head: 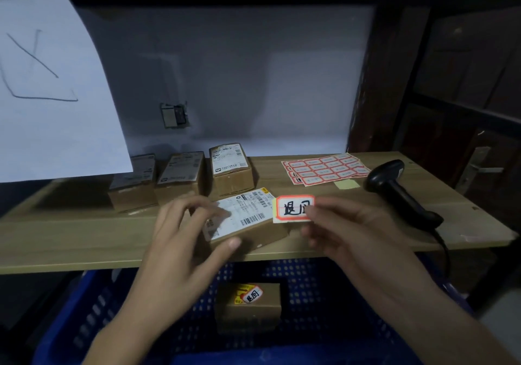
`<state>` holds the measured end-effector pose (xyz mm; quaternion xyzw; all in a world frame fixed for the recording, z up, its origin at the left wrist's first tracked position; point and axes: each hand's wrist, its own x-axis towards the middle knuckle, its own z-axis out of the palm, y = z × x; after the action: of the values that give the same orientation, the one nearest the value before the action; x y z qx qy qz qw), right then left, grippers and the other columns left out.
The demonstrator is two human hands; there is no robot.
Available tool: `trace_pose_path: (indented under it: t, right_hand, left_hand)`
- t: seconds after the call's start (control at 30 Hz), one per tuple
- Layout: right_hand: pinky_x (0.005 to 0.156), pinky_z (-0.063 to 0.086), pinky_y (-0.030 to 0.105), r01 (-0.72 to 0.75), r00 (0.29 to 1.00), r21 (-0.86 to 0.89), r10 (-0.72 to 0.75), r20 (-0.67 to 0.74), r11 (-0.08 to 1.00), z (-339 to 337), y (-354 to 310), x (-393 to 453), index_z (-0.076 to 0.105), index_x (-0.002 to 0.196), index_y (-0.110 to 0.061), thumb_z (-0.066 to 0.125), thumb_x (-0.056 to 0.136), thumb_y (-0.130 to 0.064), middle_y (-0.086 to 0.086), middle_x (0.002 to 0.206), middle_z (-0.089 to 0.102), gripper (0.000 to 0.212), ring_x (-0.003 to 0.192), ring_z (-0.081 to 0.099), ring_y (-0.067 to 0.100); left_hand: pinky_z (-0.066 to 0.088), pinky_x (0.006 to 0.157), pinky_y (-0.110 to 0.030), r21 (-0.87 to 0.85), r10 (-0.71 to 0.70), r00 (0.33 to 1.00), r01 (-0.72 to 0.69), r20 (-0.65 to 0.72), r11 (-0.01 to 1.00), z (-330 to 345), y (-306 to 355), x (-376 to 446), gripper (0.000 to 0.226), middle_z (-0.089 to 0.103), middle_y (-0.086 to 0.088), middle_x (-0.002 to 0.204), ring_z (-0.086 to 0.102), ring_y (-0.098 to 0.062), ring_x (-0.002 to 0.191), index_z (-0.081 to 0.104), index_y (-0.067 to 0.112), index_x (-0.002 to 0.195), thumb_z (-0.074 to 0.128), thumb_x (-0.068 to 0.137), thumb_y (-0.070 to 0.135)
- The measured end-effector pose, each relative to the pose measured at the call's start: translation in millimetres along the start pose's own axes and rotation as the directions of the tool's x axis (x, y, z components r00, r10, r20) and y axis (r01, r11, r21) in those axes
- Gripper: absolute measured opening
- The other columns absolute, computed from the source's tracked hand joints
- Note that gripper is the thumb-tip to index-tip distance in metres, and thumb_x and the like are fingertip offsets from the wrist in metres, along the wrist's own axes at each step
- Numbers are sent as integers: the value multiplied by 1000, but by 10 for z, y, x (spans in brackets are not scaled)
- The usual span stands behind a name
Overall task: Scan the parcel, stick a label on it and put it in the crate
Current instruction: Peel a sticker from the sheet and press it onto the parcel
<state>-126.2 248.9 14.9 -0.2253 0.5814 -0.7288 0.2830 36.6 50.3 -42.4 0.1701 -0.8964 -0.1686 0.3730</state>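
Observation:
A small cardboard parcel (253, 223) with a white shipping label lies near the front edge of the wooden table (70, 237). My left hand (186, 232) grips its left end, thumb on the front side. My right hand (346, 223) pinches a red-bordered label (294, 208) with black handwriting, still on its yellow backing, just right of the parcel's top. Below the table stands a blue crate (84, 314) holding one labelled parcel (249, 305).
Three more parcels (180, 178) stand in a row at the back of the table. A sheet of red-bordered labels (327, 168) lies back right, a yellow backing scrap (346, 184) beside it. A black handheld scanner (400, 190) rests at the right, its cable hanging off the edge.

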Motion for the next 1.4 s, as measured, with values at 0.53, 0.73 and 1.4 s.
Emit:
trace_pose_path:
  t: [0.53, 0.73, 1.4]
  right_hand:
    - [69, 63, 33, 167, 983, -88, -158, 95, 982, 180, 33, -250, 82, 96, -13, 68, 93, -6, 15, 83, 83, 17, 79, 81, 28]
    - [78, 63, 29, 163, 969, -37, -153, 193, 986, 190, 64, -248, 84, 102, -17, 72, 84, -10, 17, 90, 83, 22, 91, 81, 28]
    - [60, 57, 16, 384, 909, -77, -361, 211, 920, 98, 21, -314, 79, 78, -15, 74, 73, -12, 3, 74, 81, 8, 63, 76, 10]
  left_hand:
    - [41, 78, -2, -125, -11, 977, -16, -211, 992, -64, 820, 121, 12, 64, 15, 94, 61, 9, 95, 82, 27, 102, 81, 90, 27]
    - [40, 80, -3, -95, -27, 954, -1, -298, 995, -38, 845, 76, 9, 67, 11, 91, 62, 2, 94, 83, 23, 96, 84, 87, 22]
    - [63, 80, -19, -556, -144, 984, 61, -105, 829, -61, 1060, -52, 23, 84, 20, 91, 82, -2, 86, 81, 38, 101, 76, 80, 46]
